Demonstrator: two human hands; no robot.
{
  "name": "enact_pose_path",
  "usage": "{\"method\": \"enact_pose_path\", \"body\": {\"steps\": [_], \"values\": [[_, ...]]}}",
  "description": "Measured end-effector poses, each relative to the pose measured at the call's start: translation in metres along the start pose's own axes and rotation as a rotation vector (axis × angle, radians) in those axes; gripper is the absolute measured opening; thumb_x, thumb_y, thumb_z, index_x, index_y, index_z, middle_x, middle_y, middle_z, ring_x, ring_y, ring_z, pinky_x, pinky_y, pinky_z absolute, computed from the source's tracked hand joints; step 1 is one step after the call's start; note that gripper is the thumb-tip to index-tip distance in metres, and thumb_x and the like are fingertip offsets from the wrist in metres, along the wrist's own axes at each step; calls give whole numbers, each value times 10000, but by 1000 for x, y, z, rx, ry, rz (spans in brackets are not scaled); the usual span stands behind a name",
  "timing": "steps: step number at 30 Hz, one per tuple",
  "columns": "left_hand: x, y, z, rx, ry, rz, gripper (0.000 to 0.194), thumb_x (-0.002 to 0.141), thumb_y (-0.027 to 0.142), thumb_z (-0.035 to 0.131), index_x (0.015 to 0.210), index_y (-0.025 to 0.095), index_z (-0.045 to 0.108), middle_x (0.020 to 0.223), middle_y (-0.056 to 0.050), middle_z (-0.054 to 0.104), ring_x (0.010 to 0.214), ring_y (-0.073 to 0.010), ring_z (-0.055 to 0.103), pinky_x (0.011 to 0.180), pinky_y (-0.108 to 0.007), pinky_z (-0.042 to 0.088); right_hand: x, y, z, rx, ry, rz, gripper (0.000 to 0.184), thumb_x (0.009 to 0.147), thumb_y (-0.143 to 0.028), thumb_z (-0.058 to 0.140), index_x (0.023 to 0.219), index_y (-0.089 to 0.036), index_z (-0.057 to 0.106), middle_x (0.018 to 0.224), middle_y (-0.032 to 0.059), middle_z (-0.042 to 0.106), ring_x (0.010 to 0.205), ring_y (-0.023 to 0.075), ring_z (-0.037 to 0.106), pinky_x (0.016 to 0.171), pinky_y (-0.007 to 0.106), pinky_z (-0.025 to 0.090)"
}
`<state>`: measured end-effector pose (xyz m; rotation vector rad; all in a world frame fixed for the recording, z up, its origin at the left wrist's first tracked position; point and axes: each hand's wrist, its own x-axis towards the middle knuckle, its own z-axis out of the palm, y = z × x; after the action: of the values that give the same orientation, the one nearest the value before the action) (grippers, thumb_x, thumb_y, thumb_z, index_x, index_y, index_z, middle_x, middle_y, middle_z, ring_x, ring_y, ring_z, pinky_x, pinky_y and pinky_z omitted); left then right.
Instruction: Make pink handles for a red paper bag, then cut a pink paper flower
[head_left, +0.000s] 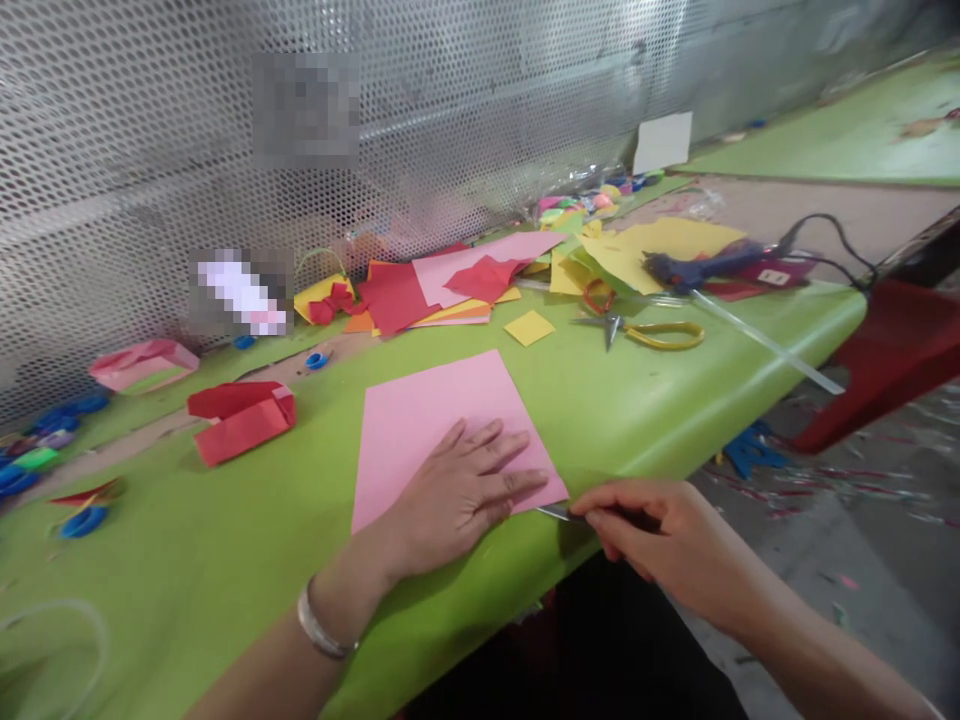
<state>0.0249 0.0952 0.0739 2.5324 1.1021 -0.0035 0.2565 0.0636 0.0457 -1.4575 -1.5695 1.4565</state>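
A sheet of pink paper (pixel 420 430) lies on the green tabletop. My left hand (pixel 472 485) rests flat on its lower right part, fingers spread. Near the table's front edge, my right hand (pixel 637 525) is closed, thumb and forefinger pinching a thin silvery strip (pixel 553 512). That strip runs along the paper's lower edge by the right corner; the paper and my hands hide most of it. Beyond the sheet are a small yellow paper square (pixel 529 328) and scissors (pixel 664 333) with yellow handles.
Coloured paper sheets (pixel 394 297) are piled against the perforated metal wall (pixel 465 90). A dark blue glue gun (pixel 701 268) with a cord lies at the right. A folded red paper box (pixel 244 420) stands at the left. Beside the table is a red stool (pixel 892 350).
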Motion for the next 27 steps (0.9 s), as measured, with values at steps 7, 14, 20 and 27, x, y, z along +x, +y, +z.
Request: {"method": "enact_pose_path", "body": {"steps": [7, 14, 20, 27], "values": [[1, 2, 5, -44, 77, 7, 387, 953, 377, 385, 1326, 357, 486, 1495, -1, 359, 1409, -256, 233, 1125, -563, 126, -6, -5, 25, -6, -19, -17, 293, 772, -375, 505, 824, -188, 725, 506, -27, 546, 354, 70, 412, 352, 186, 316], [-29, -5, -8, -104, 446, 9, 161, 852, 250, 598, 941, 257, 733, 1041, -61, 663, 1062, -222, 556, 935, -394, 410, -3, 1, 29, -193, 75, -185, 271, 788, -314, 494, 815, -226, 749, 547, -9, 653, 440, 124, 563, 387, 195, 412], [-67, -15, 1, -157, 327, -54, 217, 897, 207, 530, 926, 227, 744, 760, -39, 632, 685, -119, 561, 585, -221, 398, -1, 2, 26, -195, 103, -271, 255, 771, -313, 520, 834, -234, 754, 612, -1, 704, 508, 143, 629, 429, 200, 470], [-68, -16, 10, -198, 333, -124, 209, 891, 292, 555, 917, 223, 750, 779, -43, 652, 704, -128, 569, 616, -230, 414, -1, 6, 27, -167, 104, -255, 258, 765, -341, 528, 776, -230, 760, 416, -33, 554, 308, 99, 439, 296, 199, 337]]}}
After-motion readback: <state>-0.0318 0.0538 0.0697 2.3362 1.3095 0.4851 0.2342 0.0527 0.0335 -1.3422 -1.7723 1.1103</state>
